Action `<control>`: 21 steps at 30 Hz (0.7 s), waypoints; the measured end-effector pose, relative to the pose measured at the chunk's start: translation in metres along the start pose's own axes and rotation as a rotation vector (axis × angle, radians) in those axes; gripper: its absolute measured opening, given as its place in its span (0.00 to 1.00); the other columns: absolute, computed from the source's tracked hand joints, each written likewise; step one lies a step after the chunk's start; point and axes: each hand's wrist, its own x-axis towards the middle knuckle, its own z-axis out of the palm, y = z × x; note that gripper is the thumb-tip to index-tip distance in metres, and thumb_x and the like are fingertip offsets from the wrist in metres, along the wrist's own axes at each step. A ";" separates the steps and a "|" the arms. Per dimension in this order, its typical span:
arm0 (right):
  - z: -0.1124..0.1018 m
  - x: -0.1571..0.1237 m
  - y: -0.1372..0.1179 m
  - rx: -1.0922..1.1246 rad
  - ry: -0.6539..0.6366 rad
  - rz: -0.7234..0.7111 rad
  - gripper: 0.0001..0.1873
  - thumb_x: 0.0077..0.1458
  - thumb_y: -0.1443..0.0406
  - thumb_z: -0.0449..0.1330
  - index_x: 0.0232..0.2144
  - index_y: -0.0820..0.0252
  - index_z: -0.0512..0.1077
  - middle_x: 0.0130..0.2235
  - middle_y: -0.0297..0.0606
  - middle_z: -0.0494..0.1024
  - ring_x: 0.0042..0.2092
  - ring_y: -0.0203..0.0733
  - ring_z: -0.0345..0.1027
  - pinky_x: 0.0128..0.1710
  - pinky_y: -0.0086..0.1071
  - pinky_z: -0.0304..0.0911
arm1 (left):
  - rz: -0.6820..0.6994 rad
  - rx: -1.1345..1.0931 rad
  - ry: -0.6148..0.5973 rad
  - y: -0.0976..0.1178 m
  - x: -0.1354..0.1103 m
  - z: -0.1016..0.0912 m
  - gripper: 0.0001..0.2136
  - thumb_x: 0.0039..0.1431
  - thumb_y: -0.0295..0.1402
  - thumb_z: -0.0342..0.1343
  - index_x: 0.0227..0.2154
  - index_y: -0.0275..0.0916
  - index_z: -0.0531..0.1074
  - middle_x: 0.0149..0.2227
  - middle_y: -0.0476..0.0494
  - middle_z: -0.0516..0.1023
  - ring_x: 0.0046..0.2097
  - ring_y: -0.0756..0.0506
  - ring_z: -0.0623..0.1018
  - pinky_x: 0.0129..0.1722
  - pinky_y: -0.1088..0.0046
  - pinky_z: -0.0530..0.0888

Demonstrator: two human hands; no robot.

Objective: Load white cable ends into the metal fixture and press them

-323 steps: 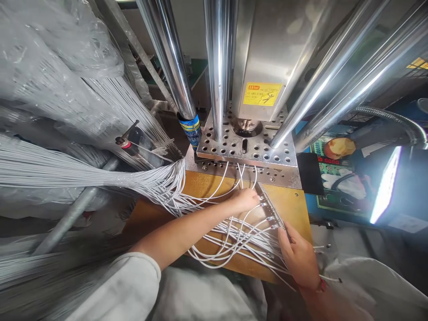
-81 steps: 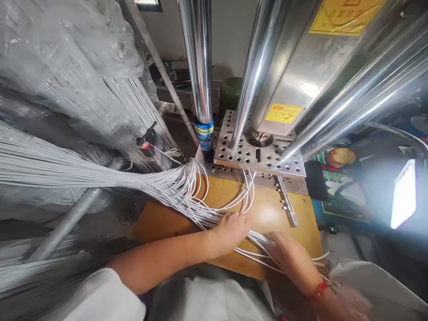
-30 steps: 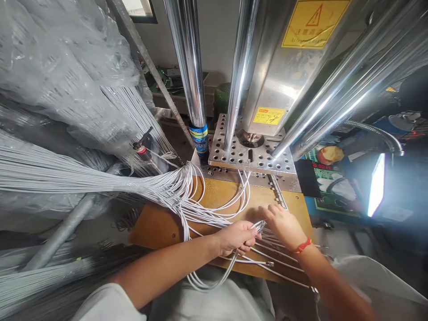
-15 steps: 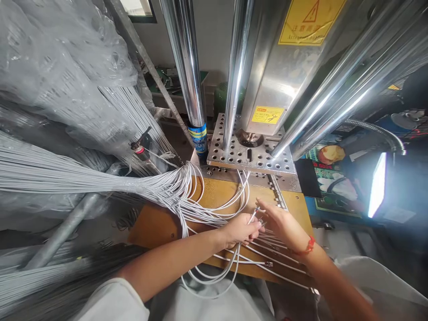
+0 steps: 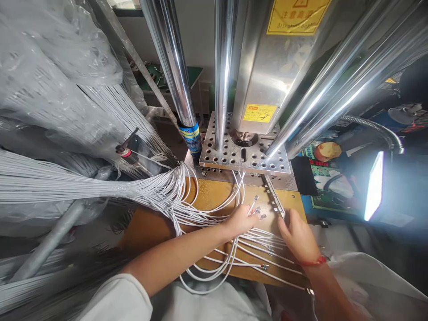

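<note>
My left hand [image 5: 241,220] is closed around several white cables. Their small metal-tipped connectors [image 5: 257,210] poke out beyond the fingers. To the right, my right hand [image 5: 298,237] has its thumb and fingers closed at the near end of a narrow metal strip [image 5: 273,195], which carries small pieces along its left edge. That strip runs back toward the perforated metal plate of the machine. Below my hands, more white cables [image 5: 254,248] lie spread over the brown board [image 5: 207,189], and one connector end [image 5: 265,267] shows near the board's front edge.
The perforated plate [image 5: 214,138] and steel columns [image 5: 223,80] stand behind the board. A thick cable bundle [image 5: 83,187] comes in from the left, near plastic-wrapped cables [image 5: 50,67]. At right are a bright lamp [image 5: 374,187] and a control panel [image 5: 337,196].
My right hand has moved away from the connectors in my left hand, down and right to the metal strip's near end. My left hand keeps hold of its cables. The view has shifted slightly.
</note>
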 end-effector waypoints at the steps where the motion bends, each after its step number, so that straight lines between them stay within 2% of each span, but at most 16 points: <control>1: 0.000 -0.004 -0.003 0.068 -0.022 0.030 0.16 0.53 0.61 0.45 0.40 0.65 0.62 0.31 0.41 0.73 0.29 0.41 0.67 0.28 0.31 0.61 | 0.002 0.029 0.009 -0.001 0.003 0.001 0.08 0.51 0.36 0.50 0.24 0.35 0.62 0.17 0.54 0.63 0.17 0.56 0.60 0.17 0.78 0.55; 6: 0.000 -0.019 -0.017 0.317 -0.038 0.051 0.22 0.54 0.62 0.44 0.49 0.64 0.60 0.44 0.42 0.71 0.41 0.41 0.67 0.39 0.30 0.62 | -0.006 0.144 0.007 0.007 0.010 0.006 0.07 0.48 0.33 0.50 0.20 0.36 0.63 0.15 0.53 0.60 0.18 0.55 0.59 0.18 0.77 0.55; 9: 0.002 -0.021 -0.020 0.376 -0.055 0.059 0.22 0.54 0.61 0.44 0.50 0.63 0.61 0.43 0.41 0.72 0.40 0.40 0.67 0.38 0.30 0.62 | 0.010 0.158 0.019 0.011 0.013 0.009 0.06 0.46 0.30 0.51 0.18 0.36 0.63 0.14 0.54 0.58 0.19 0.54 0.59 0.20 0.77 0.57; 15: 0.006 -0.022 -0.022 0.374 -0.016 0.040 0.23 0.54 0.62 0.45 0.51 0.65 0.61 0.44 0.44 0.72 0.38 0.40 0.68 0.39 0.31 0.63 | 0.016 0.166 0.029 0.009 0.017 0.012 0.06 0.46 0.32 0.51 0.19 0.36 0.64 0.15 0.54 0.58 0.21 0.54 0.60 0.22 0.77 0.58; 21: 0.011 -0.024 -0.019 0.375 0.012 0.061 0.24 0.54 0.62 0.44 0.51 0.65 0.61 0.46 0.44 0.71 0.43 0.41 0.67 0.41 0.31 0.63 | -0.011 0.097 0.007 0.009 0.015 0.011 0.11 0.48 0.37 0.50 0.18 0.36 0.61 0.15 0.55 0.57 0.19 0.55 0.57 0.20 0.77 0.54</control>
